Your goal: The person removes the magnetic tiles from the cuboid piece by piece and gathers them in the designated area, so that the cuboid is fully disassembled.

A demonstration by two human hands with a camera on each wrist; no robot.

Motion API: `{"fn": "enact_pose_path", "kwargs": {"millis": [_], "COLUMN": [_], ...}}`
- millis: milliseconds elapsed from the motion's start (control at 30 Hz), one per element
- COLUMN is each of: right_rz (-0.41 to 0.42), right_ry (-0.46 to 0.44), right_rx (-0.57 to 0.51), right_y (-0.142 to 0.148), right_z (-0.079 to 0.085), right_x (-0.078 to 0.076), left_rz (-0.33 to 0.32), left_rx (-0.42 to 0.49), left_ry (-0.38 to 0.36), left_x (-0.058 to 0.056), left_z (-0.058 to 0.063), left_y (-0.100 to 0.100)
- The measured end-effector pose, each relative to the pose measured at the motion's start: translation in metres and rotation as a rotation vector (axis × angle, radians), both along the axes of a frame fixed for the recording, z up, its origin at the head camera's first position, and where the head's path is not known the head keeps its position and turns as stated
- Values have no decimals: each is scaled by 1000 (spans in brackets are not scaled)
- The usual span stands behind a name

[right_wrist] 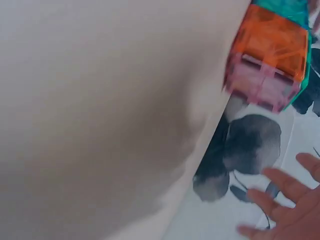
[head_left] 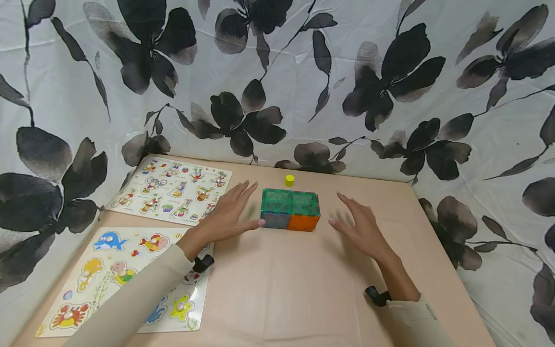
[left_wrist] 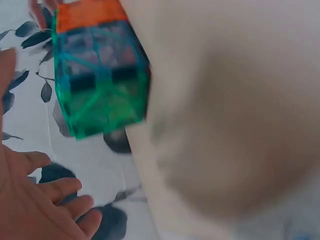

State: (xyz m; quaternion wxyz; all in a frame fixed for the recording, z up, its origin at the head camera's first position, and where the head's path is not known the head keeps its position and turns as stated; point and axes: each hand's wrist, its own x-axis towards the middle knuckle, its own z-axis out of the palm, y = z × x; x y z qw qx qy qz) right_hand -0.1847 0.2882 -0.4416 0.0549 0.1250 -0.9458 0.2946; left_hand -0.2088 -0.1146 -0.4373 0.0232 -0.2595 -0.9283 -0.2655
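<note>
A box built of see-through coloured tiles (head_left: 290, 209) stands on the table, green on top, with a blue and an orange tile facing me. The left wrist view shows a green end on this tile box (left_wrist: 102, 70); the right wrist view shows a pink end on the box (right_wrist: 267, 60). To its left, my left hand (head_left: 230, 212) hovers with fingers spread and thumb near the blue side; whether the thumb touches cannot be told. On the other side, my right hand (head_left: 360, 226) is held apart from the box, fingers extended, holding nothing.
Behind the box sits a small yellow cylinder (head_left: 289, 180). Two picture boards lie at the left: a sea-animal board (head_left: 143, 241) in front and a cartoon-figure board (head_left: 169, 190) behind. A floral cloth (head_left: 303, 130) hangs along the table's back edge.
</note>
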Motion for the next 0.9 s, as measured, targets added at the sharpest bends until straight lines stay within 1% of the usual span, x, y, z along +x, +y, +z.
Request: {"fn": "enact_pose_path", "kwargs": {"millis": [133, 267, 367, 433, 533, 667, 800, 900], "right_rz": [60, 126, 179, 210, 260, 315, 332, 321], "right_ry": [-88, -147, -197, -235, -282, -339, -357, -352], "right_rx": [-171, -275, -335, -378, -435, -512, -575, -590], "right_y": [-12, -18, -18, -18, -16, -16, -16, -16], "right_z": [-1, -7, -12, -15, -20, -21, -21, -22], "right_x": [-14, -31, -43, -48, -55, -61, -63, -64], "left_rz": [-39, -44, -40, -41, -42, -44, -59, -64], "left_rx": [130, 236, 294, 328, 368, 420, 457, 466], "left_ry": [-101, -185, -234, -251, -256, -272, -285, -287], "left_x": [-8, -16, -22, -25, -28, -32, -35, -36], "left_z": [-4, -11, -15, -18, -22, -28, -33, -35], "left_y": [16, 26, 31, 33, 33, 33, 33, 33]}}
